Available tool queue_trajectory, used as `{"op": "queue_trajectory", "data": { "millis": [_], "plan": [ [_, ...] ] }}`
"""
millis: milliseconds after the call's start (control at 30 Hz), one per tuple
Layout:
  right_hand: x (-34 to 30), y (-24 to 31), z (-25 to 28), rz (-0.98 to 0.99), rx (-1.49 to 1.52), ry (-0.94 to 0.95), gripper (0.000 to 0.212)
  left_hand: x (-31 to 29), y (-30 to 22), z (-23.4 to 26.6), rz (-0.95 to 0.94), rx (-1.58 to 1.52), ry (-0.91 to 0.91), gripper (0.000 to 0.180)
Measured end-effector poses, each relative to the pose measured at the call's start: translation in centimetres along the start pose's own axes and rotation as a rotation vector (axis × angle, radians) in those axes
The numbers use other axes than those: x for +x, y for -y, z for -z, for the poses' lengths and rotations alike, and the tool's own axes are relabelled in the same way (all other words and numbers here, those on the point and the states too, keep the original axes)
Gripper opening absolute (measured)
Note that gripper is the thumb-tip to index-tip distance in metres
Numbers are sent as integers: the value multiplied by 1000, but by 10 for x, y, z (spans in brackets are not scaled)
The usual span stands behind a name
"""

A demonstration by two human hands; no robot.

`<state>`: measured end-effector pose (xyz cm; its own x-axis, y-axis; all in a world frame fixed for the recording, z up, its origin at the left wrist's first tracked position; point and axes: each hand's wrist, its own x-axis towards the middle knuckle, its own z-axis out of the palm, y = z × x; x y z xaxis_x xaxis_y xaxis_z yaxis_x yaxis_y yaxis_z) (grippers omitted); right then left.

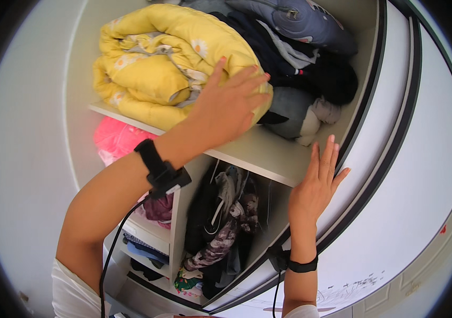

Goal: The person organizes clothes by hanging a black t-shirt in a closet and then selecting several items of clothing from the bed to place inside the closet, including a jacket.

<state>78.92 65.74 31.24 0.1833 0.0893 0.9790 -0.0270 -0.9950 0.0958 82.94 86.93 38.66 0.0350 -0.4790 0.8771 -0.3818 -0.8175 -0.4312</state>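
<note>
A folded yellow quilt (152, 82) with white daisies lies on the upper shelf (260, 159) of a wardrobe. My left hand (230, 108) rests on the quilt's right side, fingers spread and holding nothing. Beside the quilt on the right sits a grey soft toy (287, 108), partly in shadow. Lower down, my right hand (313, 193) is raised by the dark-edged sliding door (395, 143), its fingers stretched out and nothing in it. Whether its palm touches the door's edge I cannot tell.
Behind the quilt are dark clothes (273, 55) and a grey-blue padded item (300, 24). Below the shelf, garments hang (220, 228) on the right; a pink bundle (120, 138) and folded clothes (144, 249) fill left compartments. Both wrists wear black bands (154, 161) with cables.
</note>
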Motion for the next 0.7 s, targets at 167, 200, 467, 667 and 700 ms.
{"op": "queue_trajectory", "data": {
  "millis": [167,200,467,667,700],
  "plan": [
    [-2,-6,-15,57,-340,73,51,-16,31,-41,57,-41,-49,32],
    [-2,-9,-16,77,-434,91,51,-21,33,-43,61,-31,-63,32],
    [-6,-15,-5,208,-675,284,54,-33,40,-48,61,-45,-44,33],
    [-8,-23,-12,324,-722,285,52,-31,51,-42,-22,42,-223,24],
    [-10,-25,-11,332,-751,269,52,-32,50,-43,-7,28,-191,24]
  ]
}}
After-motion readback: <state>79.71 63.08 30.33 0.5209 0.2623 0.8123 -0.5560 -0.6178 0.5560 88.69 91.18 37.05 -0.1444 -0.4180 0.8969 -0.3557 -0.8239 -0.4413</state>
